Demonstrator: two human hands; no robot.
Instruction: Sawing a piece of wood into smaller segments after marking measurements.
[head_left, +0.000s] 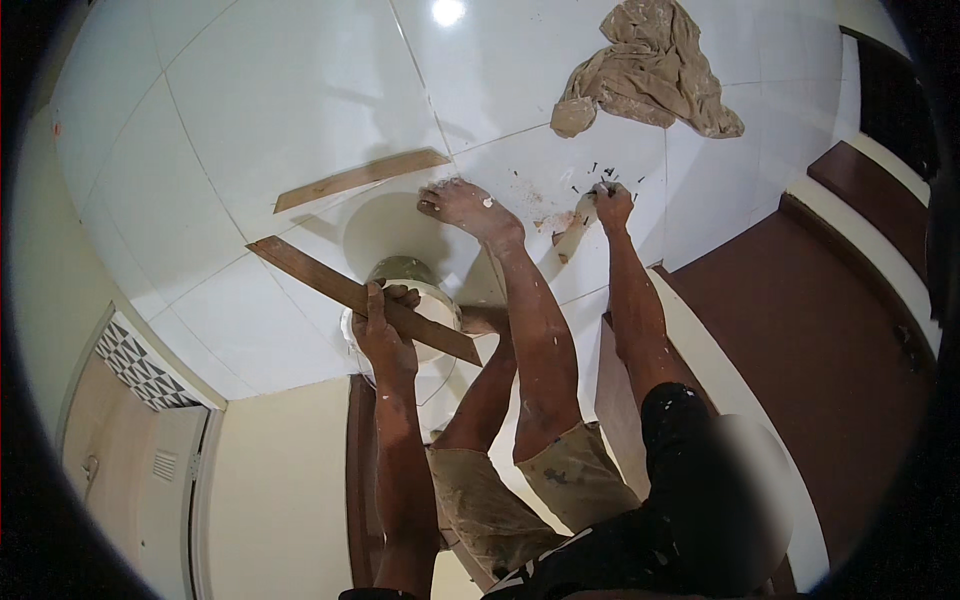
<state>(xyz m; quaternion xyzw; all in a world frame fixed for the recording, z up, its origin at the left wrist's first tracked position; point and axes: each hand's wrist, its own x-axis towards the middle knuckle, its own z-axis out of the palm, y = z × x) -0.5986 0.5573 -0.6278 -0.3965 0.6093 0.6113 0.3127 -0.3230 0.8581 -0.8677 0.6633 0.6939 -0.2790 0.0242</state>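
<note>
**Two hands busy, one on a strip, one among the nails**

Two hands are at work on the white tiled floor [250,110], and they are well apart. The left hand [385,335] has its fingers wrapped tight around a long brown wooden strip [355,292], which runs slantwise from upper left to lower right, right across the top of a white bucket [432,318]. The strip rests over the bucket's rim, and the hand grips it just where it crosses.

Over to the right hand [612,203]: it reaches out to the floor, fingertips pinched together down among a scatter of small dark nails [590,172]. Whether a nail is caught between them is too small to tell. A pale handle [573,232] lies on the tile just beside and below that hand, touching or nearly so.

A bare foot [465,208] is planted between the two hands, near the bucket. A second wooden strip [360,178] lies flat on the tiles beyond it. A crumpled beige cloth [650,70] sits further off.
</note>
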